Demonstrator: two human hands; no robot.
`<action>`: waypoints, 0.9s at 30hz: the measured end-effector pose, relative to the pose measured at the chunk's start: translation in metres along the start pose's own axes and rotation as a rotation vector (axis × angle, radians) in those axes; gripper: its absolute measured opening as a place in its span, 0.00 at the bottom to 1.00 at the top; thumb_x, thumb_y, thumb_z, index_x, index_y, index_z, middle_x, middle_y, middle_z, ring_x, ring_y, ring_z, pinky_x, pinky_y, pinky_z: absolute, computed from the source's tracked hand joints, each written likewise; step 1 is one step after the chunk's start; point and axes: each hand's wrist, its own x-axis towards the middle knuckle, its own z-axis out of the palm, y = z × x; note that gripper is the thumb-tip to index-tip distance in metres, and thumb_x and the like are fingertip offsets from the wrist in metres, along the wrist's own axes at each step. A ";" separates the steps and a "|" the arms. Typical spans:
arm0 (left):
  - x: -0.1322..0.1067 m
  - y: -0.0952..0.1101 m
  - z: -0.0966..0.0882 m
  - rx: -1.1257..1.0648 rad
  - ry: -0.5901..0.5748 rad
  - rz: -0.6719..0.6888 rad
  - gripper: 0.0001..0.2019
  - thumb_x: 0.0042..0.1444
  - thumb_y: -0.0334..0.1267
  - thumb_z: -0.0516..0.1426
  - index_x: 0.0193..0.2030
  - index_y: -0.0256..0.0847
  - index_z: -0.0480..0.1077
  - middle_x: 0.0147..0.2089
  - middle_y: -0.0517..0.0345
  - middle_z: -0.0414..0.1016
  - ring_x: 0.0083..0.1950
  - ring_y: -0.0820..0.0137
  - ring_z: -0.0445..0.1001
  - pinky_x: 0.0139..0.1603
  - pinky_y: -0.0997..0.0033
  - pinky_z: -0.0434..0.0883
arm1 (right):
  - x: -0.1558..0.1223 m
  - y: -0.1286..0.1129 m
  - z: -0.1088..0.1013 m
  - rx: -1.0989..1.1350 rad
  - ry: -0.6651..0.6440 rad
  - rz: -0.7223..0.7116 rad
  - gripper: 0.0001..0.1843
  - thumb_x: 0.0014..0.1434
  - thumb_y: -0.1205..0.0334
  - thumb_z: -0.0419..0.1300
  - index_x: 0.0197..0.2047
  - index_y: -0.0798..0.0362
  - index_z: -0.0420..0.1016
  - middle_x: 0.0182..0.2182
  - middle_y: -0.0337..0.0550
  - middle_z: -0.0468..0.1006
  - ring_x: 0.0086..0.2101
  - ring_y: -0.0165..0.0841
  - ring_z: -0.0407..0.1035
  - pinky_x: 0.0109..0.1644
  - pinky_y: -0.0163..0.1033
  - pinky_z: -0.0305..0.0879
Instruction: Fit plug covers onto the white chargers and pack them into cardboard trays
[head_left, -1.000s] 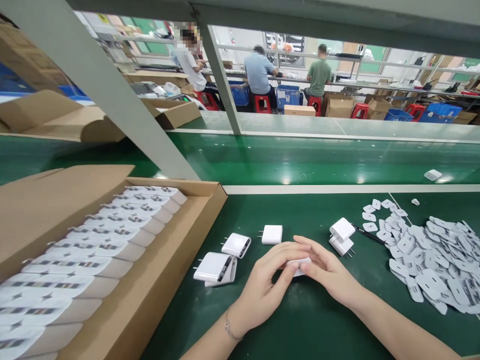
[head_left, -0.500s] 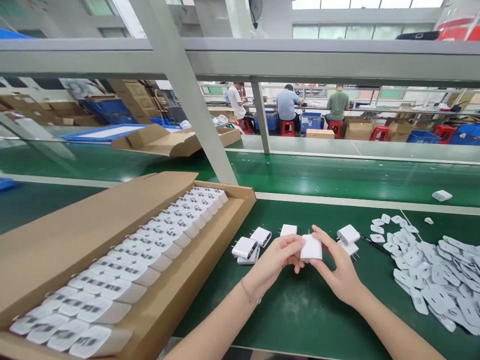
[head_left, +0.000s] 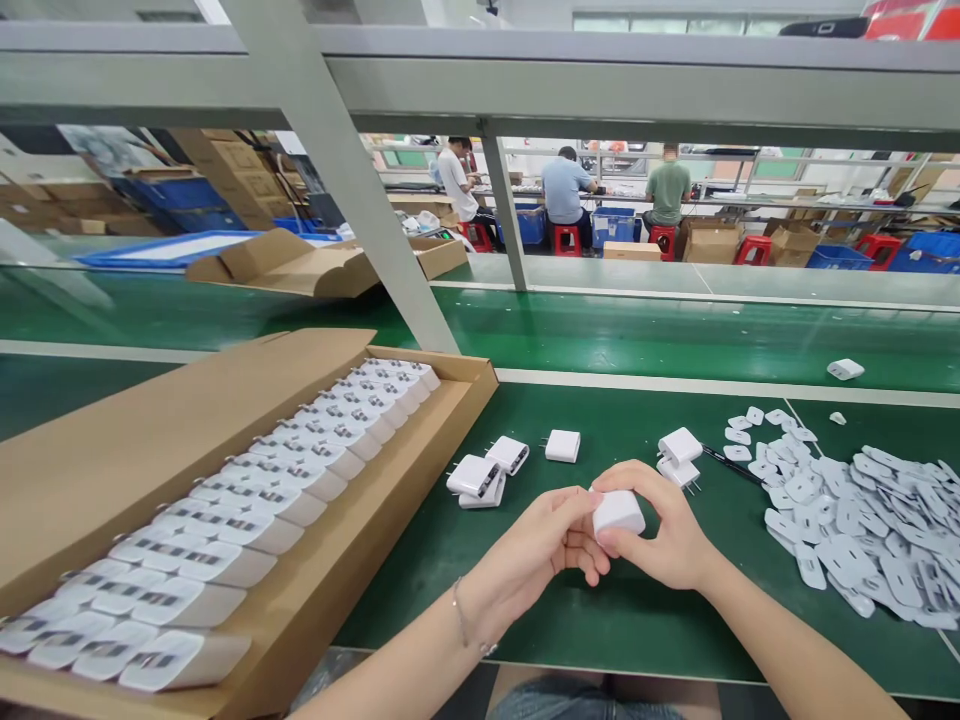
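Note:
Between my two hands is a white charger plug, held above the green work surface. My left hand pinches its left side with thumb and fingers. My right hand grips it from the right, forefinger over the top and thumb at the front. Its prongs are hidden from this side. Beyond the left hand lies a small group of white chargers, some showing open ends, with a single charger to their right. Two more chargers lie stacked behind my right hand.
A cardboard box with rows of white chargers stands at left. At right spreads a pile of flat white cover pieces, a black pen-like tool beside it. A slanted metal post rises behind the box. Co-workers sit far back.
The charger has been turned in my hands, so its prong no longer shows and a broad rounded face is toward me. The view has tipped down slightly.

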 end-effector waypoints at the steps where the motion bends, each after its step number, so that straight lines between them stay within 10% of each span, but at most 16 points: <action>1: 0.002 -0.002 0.000 -0.013 0.001 -0.003 0.15 0.52 0.46 0.59 0.29 0.33 0.69 0.20 0.57 0.71 0.20 0.76 0.70 0.21 0.80 0.69 | 0.000 0.001 0.001 -0.013 0.001 0.011 0.12 0.52 0.65 0.61 0.42 0.50 0.70 0.38 0.44 0.74 0.40 0.36 0.69 0.44 0.42 0.68; 9: -0.031 0.022 -0.028 -0.011 0.085 0.168 0.14 0.52 0.44 0.58 0.35 0.32 0.71 0.26 0.53 0.75 0.26 0.73 0.71 0.27 0.77 0.69 | -0.005 0.003 0.000 0.003 -0.075 0.228 0.24 0.63 0.53 0.49 0.60 0.47 0.55 0.45 0.48 0.69 0.36 0.33 0.67 0.42 0.41 0.70; 14: -0.089 0.067 -0.095 0.615 0.392 0.412 0.13 0.53 0.42 0.60 0.43 0.37 0.69 0.39 0.52 0.76 0.41 0.66 0.74 0.38 0.71 0.72 | -0.017 0.012 0.006 -0.197 -0.143 0.170 0.17 0.64 0.58 0.49 0.55 0.41 0.63 0.53 0.46 0.64 0.39 0.32 0.70 0.43 0.37 0.71; 19: -0.132 0.095 -0.159 1.039 0.536 0.294 0.15 0.59 0.41 0.55 0.50 0.36 0.66 0.49 0.51 0.70 0.45 0.64 0.72 0.43 0.58 0.73 | -0.027 0.019 0.015 -0.344 -0.183 0.023 0.15 0.62 0.59 0.51 0.51 0.41 0.69 0.51 0.44 0.70 0.45 0.35 0.72 0.37 0.28 0.74; 27: -0.128 0.083 -0.197 1.369 0.321 0.059 0.11 0.55 0.41 0.58 0.40 0.37 0.70 0.38 0.56 0.73 0.36 0.69 0.72 0.39 0.66 0.70 | -0.025 0.036 0.010 -0.448 -0.145 -0.066 0.14 0.61 0.60 0.53 0.50 0.41 0.70 0.47 0.44 0.75 0.42 0.35 0.75 0.36 0.26 0.75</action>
